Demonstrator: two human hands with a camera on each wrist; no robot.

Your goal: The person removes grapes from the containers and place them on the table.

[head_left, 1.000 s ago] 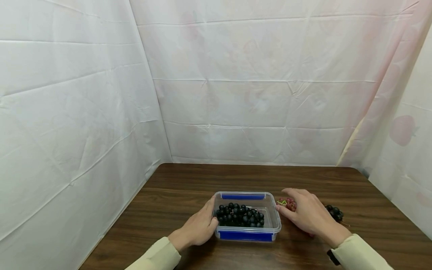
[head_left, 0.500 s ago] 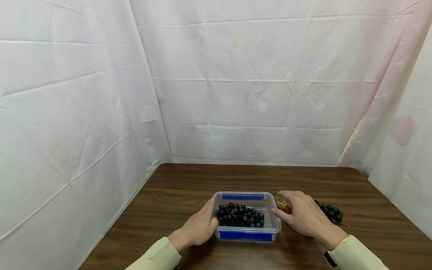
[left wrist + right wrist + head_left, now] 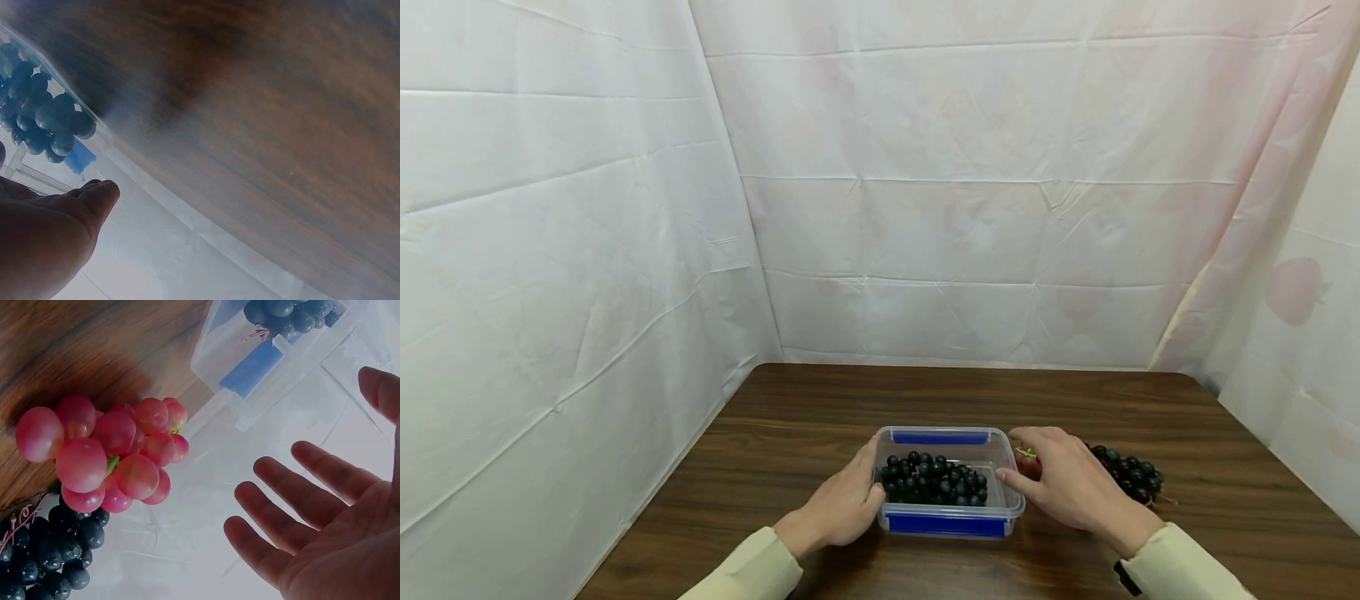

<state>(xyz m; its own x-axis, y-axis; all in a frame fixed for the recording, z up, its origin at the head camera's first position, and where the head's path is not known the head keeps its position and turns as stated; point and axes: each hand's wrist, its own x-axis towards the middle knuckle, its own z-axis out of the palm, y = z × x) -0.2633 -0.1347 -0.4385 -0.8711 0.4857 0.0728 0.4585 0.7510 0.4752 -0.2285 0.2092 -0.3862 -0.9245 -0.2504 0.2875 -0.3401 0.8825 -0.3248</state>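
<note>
Black grapes [image 3: 931, 480] boxed, red bunch [image 3: 117, 432] and second black bunch [image 3: 1135, 473] outside

The black grapes lie in an uncovered clear box [image 3: 950, 507], mostly towards its left. The work looks only partway along: one bunch is in, two are not. The red bunch rests on the table [image 3: 820, 402] just right of the box, with the second black bunch farther right. The left grip [image 3: 841, 505] lies against the box's left wall, fingers extended. The right grip [image 3: 1070, 483], fingers spread, holds nothing near the right wall; contact there is unclear.
</note>
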